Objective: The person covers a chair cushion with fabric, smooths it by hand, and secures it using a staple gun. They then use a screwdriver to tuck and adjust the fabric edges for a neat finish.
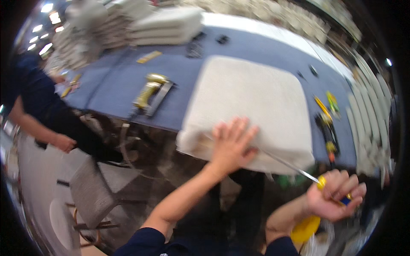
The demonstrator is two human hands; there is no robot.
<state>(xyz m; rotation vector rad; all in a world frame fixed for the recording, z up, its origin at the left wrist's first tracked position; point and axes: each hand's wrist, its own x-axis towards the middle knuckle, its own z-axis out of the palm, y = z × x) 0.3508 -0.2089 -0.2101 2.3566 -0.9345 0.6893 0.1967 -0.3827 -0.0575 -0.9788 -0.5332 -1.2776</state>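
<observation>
Resting at the near edge of the blue worktable (256, 47), the beige cushion (250, 100) was pressed by the left hand (230, 143), fingers spread flat; the right hand (335, 194) was closed around a yellow-handled tool (305, 228); a yellow stapler (149, 91) lay well apart.

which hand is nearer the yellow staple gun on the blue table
Left. The left hand lies flat on the cream cushion, right of the staple gun. The right hand, gripping a yellow-handled tool, is farther right, off the table.
</observation>
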